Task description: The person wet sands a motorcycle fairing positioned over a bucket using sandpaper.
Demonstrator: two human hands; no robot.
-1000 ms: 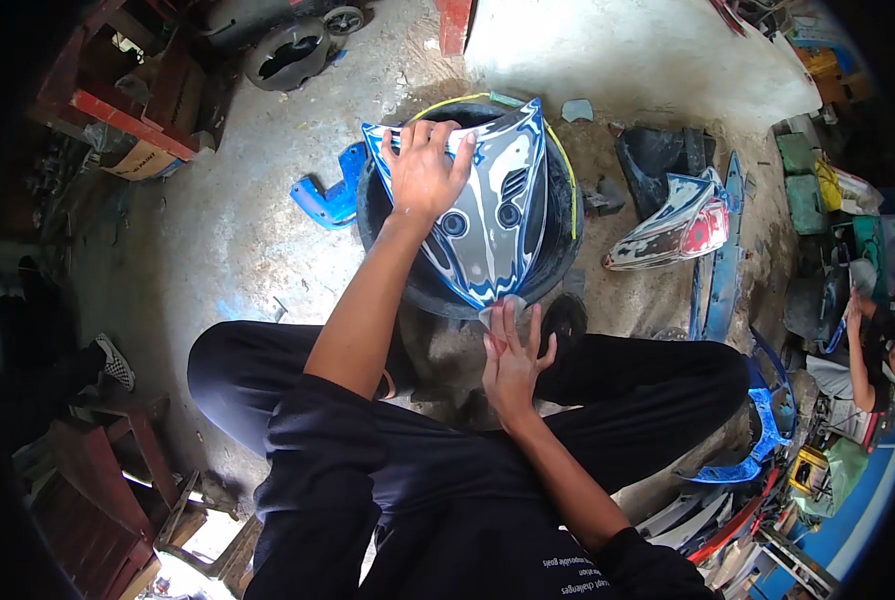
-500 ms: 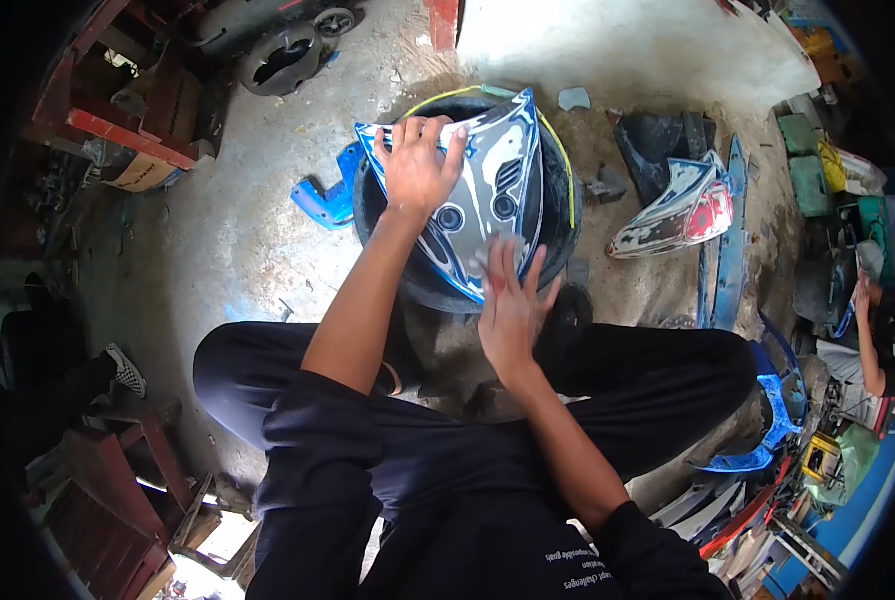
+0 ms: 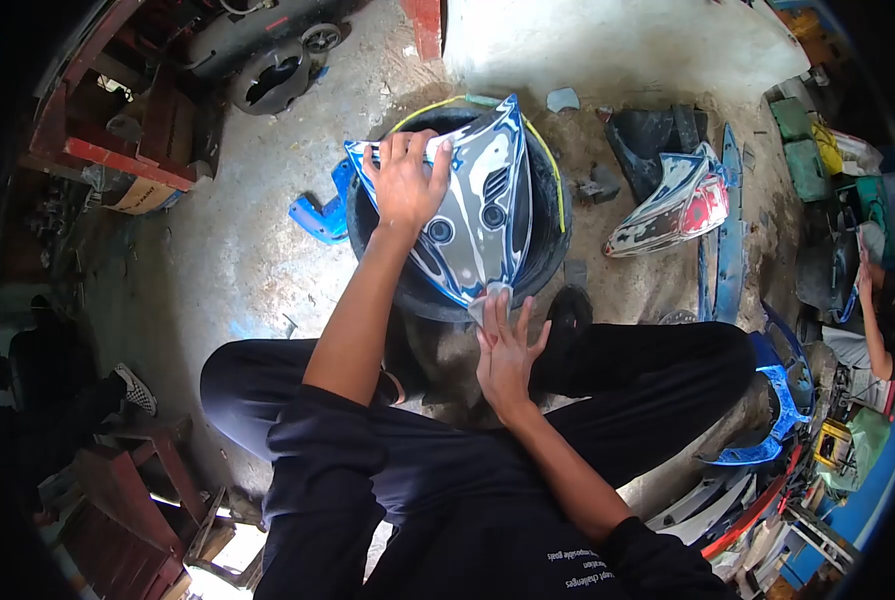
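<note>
A pointed motorcycle fairing panel (image 3: pixel 471 210), its blue, white and grey paint partly worn through, rests across a black round tub (image 3: pixel 553 225). My left hand (image 3: pixel 408 180) grips the panel near its upper left edge, fingers bent over it and thumb on its face. At the panel's narrow lower tip is my right hand (image 3: pixel 508 350), its fingers pressing a small grey piece of sandpaper (image 3: pixel 492 295) against the surface. The underside of that sheet is hidden.
A blue plastic part (image 3: pixel 320 215) lies left of the tub. To the right are another sanded panel (image 3: pixel 668 205), a long blue strip (image 3: pixel 728 230) and a blue frame-like part (image 3: pixel 778 420). Another person's arm (image 3: pixel 873 320) shows at far right.
My right hand has moved slightly down to the panel's lower tip, and the grey sheet now shows under its fingers. My left hand keeps its place on the panel.
</note>
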